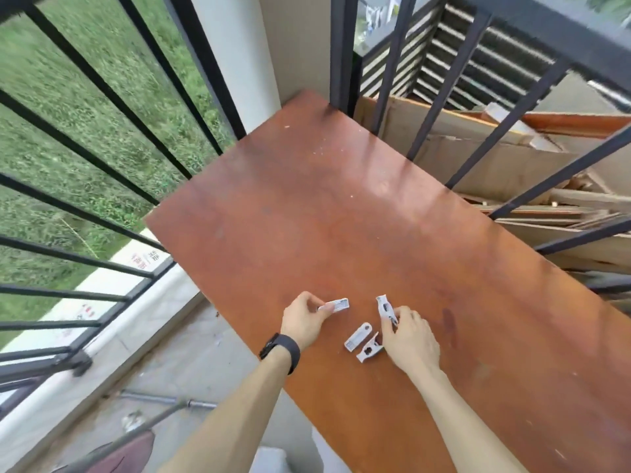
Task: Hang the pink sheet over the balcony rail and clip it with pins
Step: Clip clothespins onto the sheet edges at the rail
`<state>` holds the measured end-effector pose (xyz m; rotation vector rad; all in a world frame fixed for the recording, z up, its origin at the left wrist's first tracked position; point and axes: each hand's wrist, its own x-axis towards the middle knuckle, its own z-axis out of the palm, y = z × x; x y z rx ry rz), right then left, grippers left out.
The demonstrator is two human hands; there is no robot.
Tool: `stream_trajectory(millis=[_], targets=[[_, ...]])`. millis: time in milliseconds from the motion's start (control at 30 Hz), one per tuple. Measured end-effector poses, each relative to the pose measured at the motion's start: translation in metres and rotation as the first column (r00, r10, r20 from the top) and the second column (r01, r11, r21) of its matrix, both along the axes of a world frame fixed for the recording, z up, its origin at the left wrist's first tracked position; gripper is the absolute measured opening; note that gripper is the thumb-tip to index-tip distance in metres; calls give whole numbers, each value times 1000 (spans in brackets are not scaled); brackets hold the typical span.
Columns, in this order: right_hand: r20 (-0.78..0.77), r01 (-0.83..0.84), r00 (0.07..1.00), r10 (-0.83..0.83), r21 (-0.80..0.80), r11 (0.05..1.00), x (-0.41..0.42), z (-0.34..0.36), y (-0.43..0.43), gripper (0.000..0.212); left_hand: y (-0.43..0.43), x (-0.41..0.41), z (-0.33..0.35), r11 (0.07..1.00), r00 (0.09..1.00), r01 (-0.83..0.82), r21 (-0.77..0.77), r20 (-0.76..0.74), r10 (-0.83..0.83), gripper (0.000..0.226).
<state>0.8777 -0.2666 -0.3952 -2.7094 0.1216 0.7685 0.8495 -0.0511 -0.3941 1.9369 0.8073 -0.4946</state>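
Hands each pinch one pale grey pin (two lie loose).

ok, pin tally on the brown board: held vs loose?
Held in left hand: 1 pin
Held in right hand: 1 pin
Loose on the board: 2 pins
Total: 4 pins

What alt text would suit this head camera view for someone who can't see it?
Two bare hands each pick up a white pin, left hand and right hand, from a brown board beside black balcony railing. Two more pins lie between them; no pink sheet is visible.
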Motion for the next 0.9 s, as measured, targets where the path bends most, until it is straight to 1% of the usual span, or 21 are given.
stream_trajectory(millis=[67,133,200,233,300,367,467,533,567,633,667,733,800,900], targets=[[-17,23,1000,-21,154,988,-2,21,7,19,21,-12,23,997,996,-72,-33,42,74,23],[-12,1,1000,3,298,955,-9,48,22,15,44,-26,52,977,980,-170,-129,80,182,25],[29,-78,997,73,412,908,-21,76,47,17,65,-40,83,917,948,-271,-292,84,306,26],[57,-135,991,123,462,876,-30,88,63,18,74,-49,100,886,931,-309,-345,80,355,25],[148,-275,961,232,527,804,-48,109,97,20,93,-70,128,852,901,-365,-374,90,425,31],[243,-411,912,331,551,726,-67,131,135,20,115,-97,155,874,894,-355,-331,153,421,32],[367,-570,820,438,577,585,-88,162,187,23,152,-149,186,933,883,-307,-189,309,354,25],[419,-642,763,493,588,493,-100,183,220,24,180,-187,205,928,842,-334,-165,391,372,20],[439,-672,732,521,591,446,-106,192,235,26,194,-206,214,926,831,-349,-141,410,376,22],[481,-732,660,577,583,352,-119,207,267,32,218,-244,228,931,832,-364,-27,440,338,28],[498,-762,618,609,570,307,-128,212,283,33,229,-261,233,927,831,-374,29,454,321,28],[518,-804,539,664,551,222,-146,218,314,32,246,-293,240,910,821,-397,115,488,297,17],[530,-809,501,684,569,151,-166,220,342,28,257,-321,246,878,797,-440,188,532,286,10],[516,-787,467,718,613,71,-197,220,376,25,266,-362,249,782,768,-526,334,582,268,10]])
